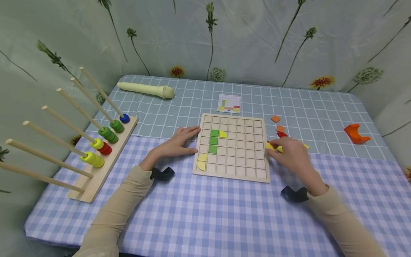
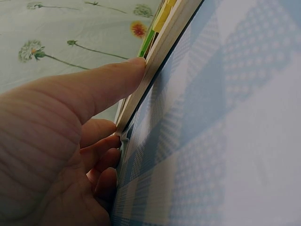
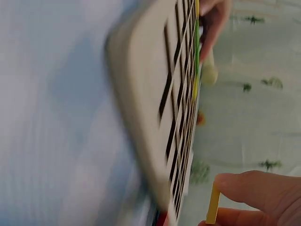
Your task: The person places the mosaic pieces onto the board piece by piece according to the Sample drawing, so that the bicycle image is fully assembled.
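A wooden grid board (image 1: 232, 178) lies in the middle of the table. Set in its squares are several green tiles (image 1: 213, 140), a yellow quarter-round tile (image 1: 223, 134) beside the top green one, and two yellow tiles (image 1: 201, 165) near the lower left corner. My left hand (image 1: 176, 143) rests at the board's left edge; in the left wrist view its thumb (image 2: 117, 80) touches the side. Over the right edge, my right hand (image 1: 291, 154) pinches a yellow tile (image 3: 213, 205) between thumb and finger. Red tiles (image 1: 281, 134) and other yellow tiles lie around and partly under that hand.
Two orange tiles (image 1: 275, 119) lie right of the board's upper corner. A pattern card (image 1: 229, 103) lies behind the board. To the left stands a peg rack (image 1: 106, 175) with coloured rings; a pale green microphone-shaped stick (image 1: 144, 89) and an orange arch (image 1: 355, 134) lie farther out.
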`<state>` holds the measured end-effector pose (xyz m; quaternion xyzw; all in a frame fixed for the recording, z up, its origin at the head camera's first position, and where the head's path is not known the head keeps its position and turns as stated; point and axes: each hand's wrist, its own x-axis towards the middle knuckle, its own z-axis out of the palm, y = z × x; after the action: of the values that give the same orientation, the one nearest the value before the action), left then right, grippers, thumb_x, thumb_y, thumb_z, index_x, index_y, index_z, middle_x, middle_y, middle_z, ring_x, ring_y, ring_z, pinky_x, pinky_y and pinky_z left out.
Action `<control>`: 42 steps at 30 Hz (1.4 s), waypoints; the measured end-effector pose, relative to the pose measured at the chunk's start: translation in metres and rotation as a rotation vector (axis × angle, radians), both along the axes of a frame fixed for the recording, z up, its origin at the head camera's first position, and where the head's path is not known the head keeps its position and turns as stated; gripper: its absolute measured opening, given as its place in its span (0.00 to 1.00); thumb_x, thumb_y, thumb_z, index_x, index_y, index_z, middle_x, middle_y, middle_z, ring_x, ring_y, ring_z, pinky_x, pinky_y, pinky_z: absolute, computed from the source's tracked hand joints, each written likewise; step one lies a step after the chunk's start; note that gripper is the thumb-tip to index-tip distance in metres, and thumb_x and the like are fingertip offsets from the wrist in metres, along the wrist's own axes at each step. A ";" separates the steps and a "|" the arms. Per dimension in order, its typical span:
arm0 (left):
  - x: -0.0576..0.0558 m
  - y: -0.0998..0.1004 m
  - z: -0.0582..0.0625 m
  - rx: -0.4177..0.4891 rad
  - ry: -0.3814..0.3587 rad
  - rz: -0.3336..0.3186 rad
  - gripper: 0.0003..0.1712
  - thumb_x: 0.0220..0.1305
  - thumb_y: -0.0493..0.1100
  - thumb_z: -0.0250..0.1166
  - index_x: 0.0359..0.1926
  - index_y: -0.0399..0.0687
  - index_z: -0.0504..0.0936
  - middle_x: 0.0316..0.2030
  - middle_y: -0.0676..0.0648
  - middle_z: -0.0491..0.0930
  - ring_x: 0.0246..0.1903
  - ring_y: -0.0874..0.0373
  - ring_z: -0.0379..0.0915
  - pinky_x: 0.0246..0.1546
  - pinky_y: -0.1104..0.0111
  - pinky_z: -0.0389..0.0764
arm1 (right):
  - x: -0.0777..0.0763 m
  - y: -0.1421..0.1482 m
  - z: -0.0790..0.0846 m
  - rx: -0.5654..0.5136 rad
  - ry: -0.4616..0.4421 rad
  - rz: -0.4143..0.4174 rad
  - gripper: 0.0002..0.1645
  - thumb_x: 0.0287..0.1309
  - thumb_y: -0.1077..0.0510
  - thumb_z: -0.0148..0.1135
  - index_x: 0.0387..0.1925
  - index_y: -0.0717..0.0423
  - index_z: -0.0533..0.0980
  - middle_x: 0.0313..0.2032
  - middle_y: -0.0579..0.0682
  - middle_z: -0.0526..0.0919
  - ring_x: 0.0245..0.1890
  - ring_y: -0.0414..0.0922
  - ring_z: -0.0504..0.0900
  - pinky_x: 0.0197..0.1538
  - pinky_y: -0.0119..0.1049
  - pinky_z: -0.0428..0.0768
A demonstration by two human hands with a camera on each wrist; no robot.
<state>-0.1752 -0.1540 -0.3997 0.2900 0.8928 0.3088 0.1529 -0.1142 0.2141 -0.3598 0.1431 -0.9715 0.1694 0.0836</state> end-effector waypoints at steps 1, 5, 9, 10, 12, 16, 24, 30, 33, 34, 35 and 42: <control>0.000 0.000 0.000 0.000 0.000 0.001 0.46 0.60 0.50 0.64 0.73 0.46 0.51 0.74 0.44 0.48 0.62 0.47 0.48 0.63 0.50 0.56 | 0.002 -0.004 -0.001 -0.005 0.008 0.015 0.14 0.48 0.57 0.69 0.35 0.62 0.84 0.27 0.54 0.85 0.21 0.45 0.72 0.22 0.31 0.62; 0.000 0.000 0.000 0.002 -0.002 0.001 0.46 0.60 0.49 0.64 0.73 0.46 0.51 0.73 0.44 0.48 0.61 0.48 0.49 0.62 0.50 0.56 | 0.007 -0.020 -0.005 -0.005 0.056 0.071 0.13 0.45 0.57 0.71 0.33 0.60 0.84 0.25 0.51 0.85 0.23 0.45 0.77 0.21 0.29 0.63; 0.001 0.001 -0.001 -0.002 -0.007 0.000 0.46 0.60 0.50 0.64 0.73 0.46 0.51 0.73 0.44 0.48 0.61 0.48 0.49 0.62 0.50 0.57 | 0.010 -0.036 -0.005 0.033 0.050 0.092 0.14 0.45 0.55 0.71 0.33 0.58 0.84 0.25 0.50 0.85 0.20 0.43 0.74 0.20 0.28 0.61; 0.001 0.001 -0.001 -0.004 -0.006 0.000 0.46 0.60 0.50 0.64 0.73 0.46 0.51 0.74 0.44 0.48 0.61 0.48 0.49 0.62 0.50 0.56 | 0.011 -0.041 -0.004 0.037 0.030 0.091 0.14 0.45 0.54 0.71 0.34 0.58 0.84 0.25 0.49 0.85 0.21 0.43 0.74 0.20 0.29 0.61; 0.001 0.000 -0.001 -0.005 -0.006 0.002 0.46 0.60 0.50 0.64 0.73 0.46 0.51 0.74 0.43 0.48 0.61 0.47 0.49 0.62 0.50 0.56 | 0.012 -0.050 -0.002 0.051 -0.016 0.086 0.15 0.47 0.53 0.70 0.35 0.58 0.84 0.26 0.49 0.85 0.22 0.43 0.74 0.21 0.29 0.63; 0.003 0.000 0.000 -0.001 0.002 0.002 0.46 0.60 0.48 0.64 0.73 0.45 0.51 0.74 0.43 0.48 0.62 0.47 0.48 0.62 0.50 0.56 | 0.013 -0.069 -0.001 0.055 -0.077 0.076 0.16 0.49 0.51 0.69 0.38 0.56 0.84 0.27 0.49 0.85 0.26 0.43 0.77 0.25 0.30 0.68; 0.003 -0.001 0.001 0.000 -0.005 0.001 0.46 0.60 0.49 0.64 0.73 0.45 0.51 0.74 0.43 0.48 0.61 0.47 0.49 0.62 0.50 0.56 | 0.014 -0.101 -0.003 0.043 -0.048 0.138 0.13 0.50 0.52 0.66 0.36 0.55 0.85 0.26 0.48 0.84 0.26 0.42 0.77 0.27 0.32 0.71; 0.000 -0.003 -0.001 0.000 0.005 0.002 0.45 0.60 0.50 0.64 0.73 0.46 0.52 0.73 0.44 0.48 0.62 0.47 0.49 0.62 0.49 0.57 | 0.013 -0.121 -0.007 0.034 0.010 0.185 0.06 0.48 0.54 0.67 0.27 0.52 0.83 0.18 0.44 0.77 0.19 0.38 0.67 0.21 0.29 0.63; -0.001 -0.002 -0.001 0.004 0.002 0.001 0.45 0.60 0.50 0.64 0.73 0.46 0.52 0.73 0.44 0.49 0.62 0.47 0.49 0.62 0.50 0.57 | 0.012 -0.128 -0.008 0.035 0.003 0.190 0.06 0.48 0.54 0.67 0.23 0.51 0.82 0.15 0.43 0.72 0.18 0.38 0.64 0.19 0.29 0.60; -0.001 -0.002 0.000 0.005 0.000 0.001 0.45 0.60 0.50 0.64 0.73 0.47 0.52 0.73 0.44 0.48 0.61 0.47 0.49 0.62 0.50 0.57 | 0.012 -0.130 -0.008 0.034 -0.004 0.192 0.06 0.48 0.53 0.67 0.22 0.51 0.81 0.15 0.43 0.70 0.18 0.38 0.63 0.19 0.29 0.58; -0.001 -0.001 0.000 0.005 -0.001 0.001 0.45 0.60 0.50 0.64 0.73 0.47 0.52 0.73 0.44 0.48 0.61 0.48 0.49 0.62 0.50 0.57 | 0.011 -0.132 -0.009 0.036 -0.011 0.194 0.07 0.48 0.53 0.67 0.22 0.52 0.81 0.14 0.43 0.69 0.17 0.38 0.62 0.19 0.29 0.57; -0.002 -0.001 0.000 0.003 -0.001 0.001 0.45 0.60 0.51 0.63 0.73 0.47 0.51 0.73 0.44 0.48 0.61 0.48 0.49 0.62 0.50 0.57 | 0.012 -0.137 -0.011 0.053 -0.032 0.196 0.11 0.49 0.51 0.68 0.20 0.52 0.81 0.13 0.44 0.67 0.16 0.38 0.62 0.20 0.29 0.56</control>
<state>-0.1767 -0.1552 -0.3997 0.2893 0.8926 0.3102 0.1529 -0.1027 0.0767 -0.3712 0.2369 -0.9582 0.1531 0.0470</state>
